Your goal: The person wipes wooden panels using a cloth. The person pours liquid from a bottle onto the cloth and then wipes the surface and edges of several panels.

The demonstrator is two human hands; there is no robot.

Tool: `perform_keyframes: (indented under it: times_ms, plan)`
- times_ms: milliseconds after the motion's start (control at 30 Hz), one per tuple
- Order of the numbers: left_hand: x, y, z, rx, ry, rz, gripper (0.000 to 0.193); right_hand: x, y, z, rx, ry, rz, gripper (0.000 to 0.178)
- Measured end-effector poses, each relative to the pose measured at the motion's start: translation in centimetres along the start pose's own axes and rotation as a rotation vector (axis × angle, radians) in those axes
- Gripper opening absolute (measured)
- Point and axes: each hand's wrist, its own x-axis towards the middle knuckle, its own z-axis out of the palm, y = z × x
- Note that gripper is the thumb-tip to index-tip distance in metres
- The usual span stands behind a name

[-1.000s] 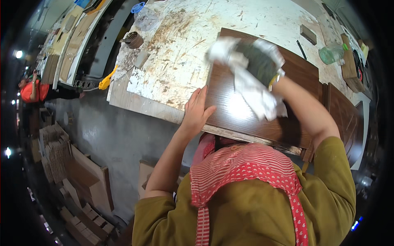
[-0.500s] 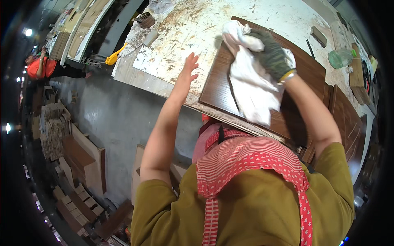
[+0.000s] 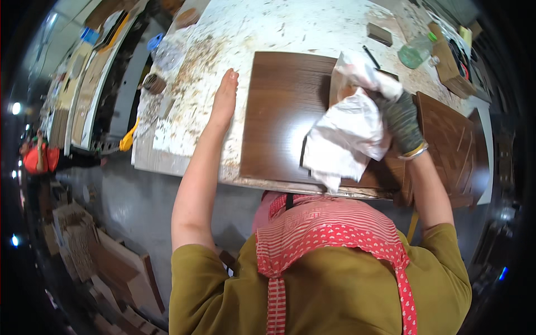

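Observation:
A dark brown wood panel point(image 3: 279, 117) lies flat on the worktable at its near edge. My right hand point(image 3: 401, 120), in a dark camouflage knit glove with a yellow cuff, grips a crumpled white cloth point(image 3: 349, 131) over the panel's right part. The cloth's loose end spreads down toward the near edge, covering some of the surface. Bare and empty, my left hand point(image 3: 225, 97) is held out left of the panel, fingers stretched and seen edge-on.
Further brown panels point(image 3: 449, 148) sit at the right. Beyond are a small block point(image 3: 379, 34), a black pen-like stick point(image 3: 371, 57) and a green bottle point(image 3: 416, 53). The stained worktable point(image 3: 195, 109) holds a clear jug point(image 3: 167, 53) on its left. Another person point(image 3: 42, 159) is far left.
The cloth and my gloved hand have moved to the panel's right side, uncovering its left part. My left hand's fingers have drawn together. The whole view has turned and shifted.

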Motion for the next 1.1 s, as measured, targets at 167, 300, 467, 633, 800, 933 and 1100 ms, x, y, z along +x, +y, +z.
perform_keyframes:
  times_ms: [167,300,467,633,800,933,1100]
  plan:
    - [6.8,-2.9,4.3,0.235,-0.037,0.225,0.060,-3.2,5.6,14.5,-0.008,-0.123,-0.465,0.040]
    - [6.6,-4.0,4.8,0.325,-0.030,0.388,0.050,3.9,8.2,14.2,-0.435,-0.003,-0.630,0.035]
    - [5.6,-2.7,4.4,0.376,-0.020,0.352,0.046,10.0,7.4,3.3,-0.968,0.412,0.026,0.038]
    - [6.2,-3.4,5.2,0.210,0.003,0.318,0.045,0.3,10.5,-2.3,-1.132,0.672,0.255,0.040]
    - [6.1,-4.3,4.5,0.147,-0.027,0.303,0.047,-9.3,5.6,8.1,-0.373,0.335,0.240,0.058]
    - [5.2,-2.4,4.0,0.186,-0.066,0.242,0.047,-5.4,7.8,10.4,-0.854,0.069,-0.193,0.056]
    - [5.4,-2.0,4.9,0.205,-0.075,0.246,0.047,4.8,12.4,-4.7,-1.098,0.689,0.218,0.042]
